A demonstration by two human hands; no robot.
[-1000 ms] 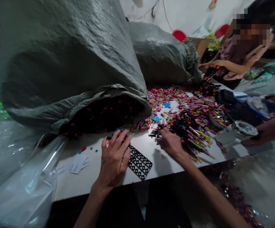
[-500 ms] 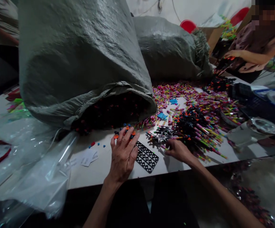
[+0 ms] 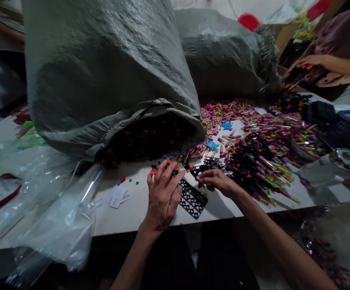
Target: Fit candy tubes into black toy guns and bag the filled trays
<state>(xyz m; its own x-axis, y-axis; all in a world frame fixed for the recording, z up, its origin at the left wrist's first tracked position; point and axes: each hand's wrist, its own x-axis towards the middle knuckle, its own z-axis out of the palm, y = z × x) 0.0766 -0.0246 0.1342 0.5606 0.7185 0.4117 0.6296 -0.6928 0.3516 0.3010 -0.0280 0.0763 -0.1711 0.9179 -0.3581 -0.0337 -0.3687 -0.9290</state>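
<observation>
Black grid tray lies flat on the white tabletop near its front edge, tilted diagonally, its upper-left part hidden under the left hand. Left hand rests palm down on the tray, fingers spread and reaching forward to small orange and blue caps just past the tray's far end; nothing clamped. Right hand just right of the tray, fingers curled in, tips pinched together over the tray's right edge; something thin and dark seems to be in the pinch, cannot tell what. Loose black sticks lie touching or just beyond the right fingertips. Behind them a big heap of black sticks with coloured tips, and further back pink and yellow pieces scattered wide. Large grey woven sack lies on its side, open mouth facing the hands, dark parts inside. Second grey sack behind. Clear plastic bag at left. Another person's forearm at top right.
</observation>
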